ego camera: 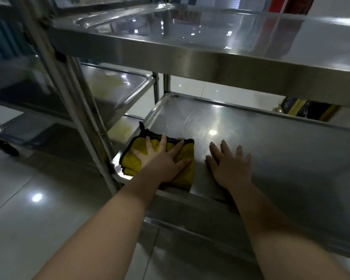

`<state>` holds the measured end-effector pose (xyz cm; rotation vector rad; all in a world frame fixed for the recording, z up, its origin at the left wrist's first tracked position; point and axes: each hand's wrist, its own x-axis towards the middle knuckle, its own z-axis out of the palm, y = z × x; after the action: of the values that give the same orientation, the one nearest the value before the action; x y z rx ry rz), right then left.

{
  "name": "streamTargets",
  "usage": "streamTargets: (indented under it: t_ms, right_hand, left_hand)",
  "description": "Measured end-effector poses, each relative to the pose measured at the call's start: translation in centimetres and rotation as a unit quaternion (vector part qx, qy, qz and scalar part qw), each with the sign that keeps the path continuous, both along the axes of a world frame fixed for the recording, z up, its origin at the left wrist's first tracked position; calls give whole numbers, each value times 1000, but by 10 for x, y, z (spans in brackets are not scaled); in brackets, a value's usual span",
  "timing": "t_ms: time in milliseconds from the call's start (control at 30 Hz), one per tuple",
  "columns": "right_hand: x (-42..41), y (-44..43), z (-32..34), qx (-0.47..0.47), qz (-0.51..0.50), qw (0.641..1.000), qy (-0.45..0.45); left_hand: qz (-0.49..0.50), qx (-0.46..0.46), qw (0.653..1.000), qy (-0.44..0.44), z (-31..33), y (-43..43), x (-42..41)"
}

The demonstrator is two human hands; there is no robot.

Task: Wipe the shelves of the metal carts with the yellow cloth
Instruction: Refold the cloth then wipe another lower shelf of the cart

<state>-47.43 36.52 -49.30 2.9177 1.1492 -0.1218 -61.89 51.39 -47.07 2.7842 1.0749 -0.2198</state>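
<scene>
Spread left hand point(160, 158) hides much of yellow cloth point(129, 161); right hand point(230, 166) flat on shelf point(281, 142).

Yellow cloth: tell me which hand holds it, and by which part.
Neither hand grips it. The left hand presses flat on the middle of the yellow cloth, fingers spread; the right hand lies flat on the bare shelf beside it.

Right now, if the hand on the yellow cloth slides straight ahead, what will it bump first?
Probably the shelf's raised far rim; the left hand and yellow cloth have only bare steel ahead.
</scene>
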Motion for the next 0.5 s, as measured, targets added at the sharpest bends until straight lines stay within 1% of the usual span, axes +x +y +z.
streamTargets:
  t_ms: [67,167,233,333,433,500]
  right_hand:
    - [4,2,-2,-5,1,1000,-8]
    - [9,5,-8,0,-2,1000,-12]
    - [12,6,-7,-1,-2,1000,-12]
    - [15,4,-3,-8,4,1000,-13]
    - [12,0,1,3,-1,1000,11]
    - [6,0,0,11,-4,1000,16]
  left_hand:
    - [-22,5,1000,-19,-3,31,30]
    - [-54,6,999,6,3,70,82]
    - [-63,3,998,19,8,74,97]
    - [-79,-4,996,28,6,46,61]
    - [-112,29,992,52,-5,-4,-9]
    - [-112,35,991,63,-7,-13,-24]
